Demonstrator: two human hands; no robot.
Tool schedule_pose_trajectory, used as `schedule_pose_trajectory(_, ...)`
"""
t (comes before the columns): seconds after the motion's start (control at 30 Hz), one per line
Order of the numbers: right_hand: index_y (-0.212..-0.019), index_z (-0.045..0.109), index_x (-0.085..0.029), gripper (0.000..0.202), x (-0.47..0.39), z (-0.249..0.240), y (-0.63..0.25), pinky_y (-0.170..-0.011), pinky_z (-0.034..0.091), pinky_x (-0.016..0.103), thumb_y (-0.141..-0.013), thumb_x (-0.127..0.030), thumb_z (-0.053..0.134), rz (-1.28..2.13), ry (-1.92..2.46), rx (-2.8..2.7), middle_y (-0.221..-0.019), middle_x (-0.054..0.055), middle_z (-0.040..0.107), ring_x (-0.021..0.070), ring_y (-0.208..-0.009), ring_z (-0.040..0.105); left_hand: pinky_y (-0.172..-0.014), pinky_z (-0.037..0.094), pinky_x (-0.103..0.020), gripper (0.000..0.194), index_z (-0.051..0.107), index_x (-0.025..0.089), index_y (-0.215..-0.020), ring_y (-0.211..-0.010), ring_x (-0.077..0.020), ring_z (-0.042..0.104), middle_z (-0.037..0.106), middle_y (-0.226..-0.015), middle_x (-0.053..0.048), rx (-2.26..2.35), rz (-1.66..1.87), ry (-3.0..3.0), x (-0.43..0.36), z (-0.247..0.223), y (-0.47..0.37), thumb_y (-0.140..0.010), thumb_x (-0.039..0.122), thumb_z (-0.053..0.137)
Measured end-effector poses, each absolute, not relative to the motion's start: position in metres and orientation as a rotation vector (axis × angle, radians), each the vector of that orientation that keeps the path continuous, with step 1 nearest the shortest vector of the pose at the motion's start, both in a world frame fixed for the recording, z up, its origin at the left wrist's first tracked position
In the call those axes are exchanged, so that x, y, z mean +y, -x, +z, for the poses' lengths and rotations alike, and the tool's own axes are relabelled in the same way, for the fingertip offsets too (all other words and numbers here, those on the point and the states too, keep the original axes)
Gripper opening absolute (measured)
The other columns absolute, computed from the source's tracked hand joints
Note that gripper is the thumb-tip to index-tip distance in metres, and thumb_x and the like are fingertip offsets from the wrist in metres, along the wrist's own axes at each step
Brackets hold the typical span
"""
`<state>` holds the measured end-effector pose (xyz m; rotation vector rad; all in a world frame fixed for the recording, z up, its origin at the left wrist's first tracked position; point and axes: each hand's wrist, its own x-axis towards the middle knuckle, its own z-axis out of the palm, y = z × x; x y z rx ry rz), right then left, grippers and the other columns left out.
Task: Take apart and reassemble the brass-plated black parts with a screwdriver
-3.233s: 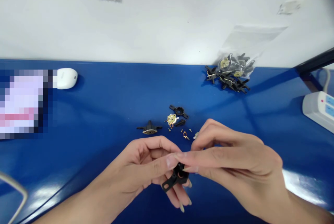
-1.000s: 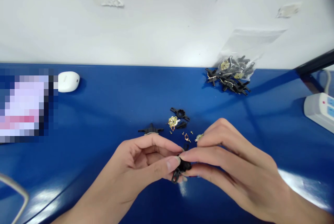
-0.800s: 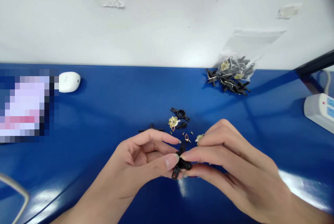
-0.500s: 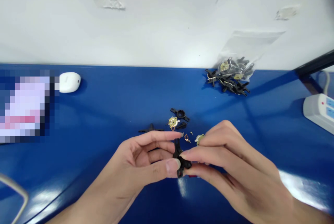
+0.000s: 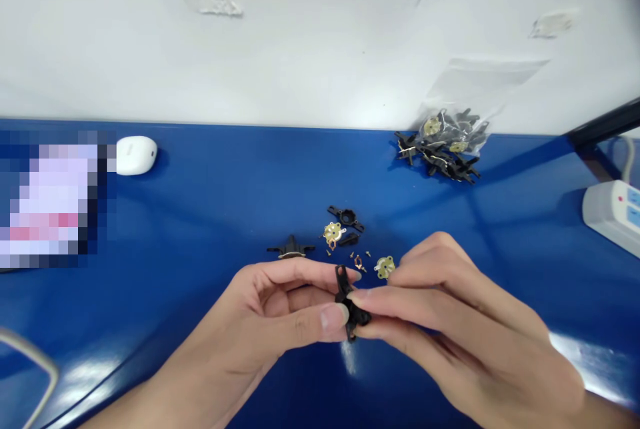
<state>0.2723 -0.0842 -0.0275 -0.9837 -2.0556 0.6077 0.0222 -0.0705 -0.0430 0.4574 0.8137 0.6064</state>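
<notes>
you're at what looks like a small-parts assembly workbench: a glossy blue tabletop (image 5: 240, 182) against a pale wall (image 5: 300, 36), with loose screws (image 5: 369, 254), brass-coloured discs (image 5: 333, 233) and a clear bag (image 5: 465, 99) of black fittings (image 5: 447, 164).

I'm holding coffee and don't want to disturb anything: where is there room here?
The widest bare patch of the blue table lies between the white case and the loose parts. Another lies between the plastic bag and the white power strip. Crowded: around the black part in the left hand and right hand, near the loose parts.
</notes>
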Motion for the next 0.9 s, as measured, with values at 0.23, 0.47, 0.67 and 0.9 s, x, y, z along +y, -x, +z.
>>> schedule_pose_trajectory(0.23,-0.124,0.086,-0.014,0.021,-0.0831,-0.0304,-0.2714,-0.079,0.059,0.030,-0.106,-0.006,0.081,0.579,0.970,-2.023,-0.098,0.003,0.077,0.0135,-0.091,0.067,-0.096,0.065,-0.020,0.023,0.095,0.029,-0.109,-0.103,-0.0140,0.082,0.089,-0.103,0.002,0.808,0.631,-0.441,-0.0719,-0.0415,-0.0232,-0.095,0.012,0.099)
schedule_pose_trajectory(0.47,-0.123,0.089,-0.016,0.020,-0.0813,-0.0278,-0.2742,-0.073,0.061,0.032,-0.105,-0.010,0.084,0.598,0.992,-2.033,-0.095,0.005,0.078,0.0150,-0.086,0.068,-0.094,0.066,-0.019,0.021,0.095,0.028,-0.110,-0.099,-0.0126,0.082,0.090,-0.108,0.001,0.790,0.638,-0.467,-0.0713,-0.0440,-0.0236,-0.097,0.012,0.098)
schedule_pose_trajectory(0.67,-0.120,0.090,-0.019,0.018,-0.0801,-0.0291,-0.2774,-0.068,0.061,0.034,-0.105,-0.013,0.084,0.667,0.983,-2.029,-0.091,0.003,0.077,0.0153,-0.078,0.067,-0.090,0.069,-0.021,0.020,0.094,0.026,-0.109,-0.096,-0.0140,0.083,0.090,-0.109,-0.001,0.817,0.625,-0.469,-0.0699,-0.0415,-0.0227,-0.094,0.013,0.100)
schedule_pose_trajectory(0.9,-0.121,0.090,-0.021,0.017,-0.0804,-0.0309,-0.2776,-0.067,0.062,0.036,-0.106,-0.015,0.083,0.683,0.969,-2.026,-0.091,0.003,0.077,0.0159,-0.077,0.067,-0.091,0.070,-0.022,0.019,0.093,0.024,-0.112,-0.095,-0.0156,0.087,0.092,-0.108,-0.003,0.789,0.574,-0.479,-0.0676,-0.0436,-0.0198,-0.097,0.013,0.097)
